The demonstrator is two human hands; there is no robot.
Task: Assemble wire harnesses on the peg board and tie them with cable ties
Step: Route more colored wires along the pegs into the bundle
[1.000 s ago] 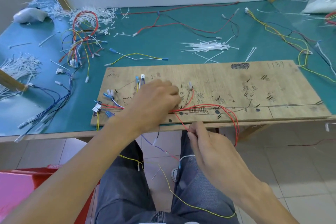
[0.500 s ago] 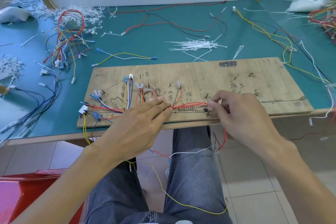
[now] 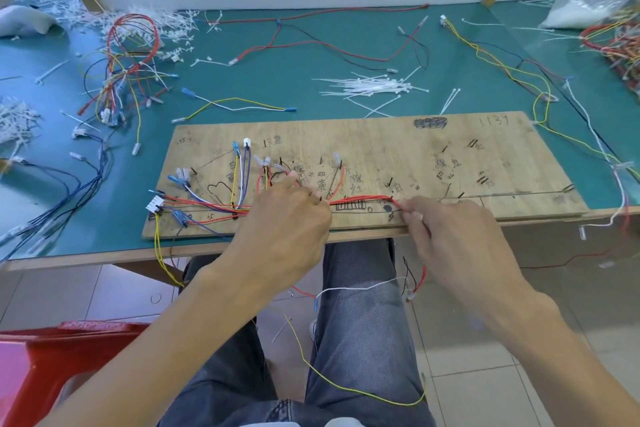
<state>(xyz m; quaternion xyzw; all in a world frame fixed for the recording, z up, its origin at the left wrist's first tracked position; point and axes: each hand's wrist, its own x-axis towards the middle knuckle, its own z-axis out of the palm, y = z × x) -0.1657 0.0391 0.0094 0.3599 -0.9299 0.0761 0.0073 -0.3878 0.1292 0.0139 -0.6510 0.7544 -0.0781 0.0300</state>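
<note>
Because the red wires [image 3: 360,199] are meant to follow the route drawn on the plywood peg board [image 3: 398,152], they are stretched taut between the two hands near the board's front edge. The left hand [image 3: 287,218] is laid knuckles-up on the board with its fingers curled down over the wires. This seems intended to pin the part already routed toward the white connector [image 3: 154,203] at the board's left end, so that it is not dragged off its pegs. The fingertips are hidden, so the exact grip cannot be told. The right hand [image 3: 450,236] is closed in a pinch, thumb against forefinger, on the same wires just beside a nail peg [image 3: 391,199], seemingly so that they can be drawn tight and led past it. The free ends are left hanging off the board's edge over the lap. The board itself is set at the near edge of the green table [image 3: 311,107], within easy reach. A loose heap of white cable ties [image 3: 374,85] is kept just behind the board, untouched, which suggests that tying is not yet begun on this stretch. A tangle of other wires [image 3: 128,62] is piled well apart at the far left.
</note>
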